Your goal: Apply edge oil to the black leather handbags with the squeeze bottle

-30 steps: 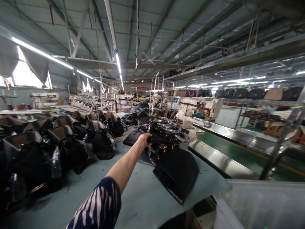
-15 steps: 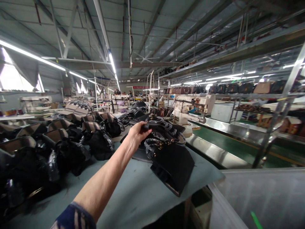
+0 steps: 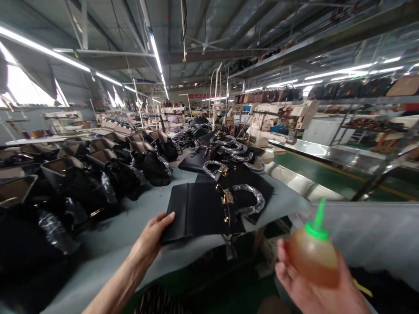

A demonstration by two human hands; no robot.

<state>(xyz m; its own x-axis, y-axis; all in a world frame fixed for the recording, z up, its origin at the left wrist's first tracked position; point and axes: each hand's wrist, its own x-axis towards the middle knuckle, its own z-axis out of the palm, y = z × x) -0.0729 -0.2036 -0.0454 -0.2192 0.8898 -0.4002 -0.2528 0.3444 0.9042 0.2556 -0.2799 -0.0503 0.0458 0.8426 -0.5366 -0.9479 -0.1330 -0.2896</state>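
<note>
Left forearm (image 3: pixel 116 279) bare, entering at near edge left of centre, slanting far and rightward. Left wrist (image 3: pixel 139 250) nearly straight. Left hand (image 3: pixel 153 233) closed in a pinch, thumb uppermost, fingers partly hidden beneath. Right hand (image 3: pixel 319 298) at near right, slightly blurred, palm up, cupped in a grip: fingers curled at left, thumb at right. Hands well apart. Right forearm out of view.

The bag (image 3: pixel 203 207) looks smooth — clasp (image 3: pixel 227 197) glossy metal, bottle (image 3: pixel 314 259) plastic.

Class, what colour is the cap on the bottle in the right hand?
The cap is bright green; it shows best in the head view.
</note>
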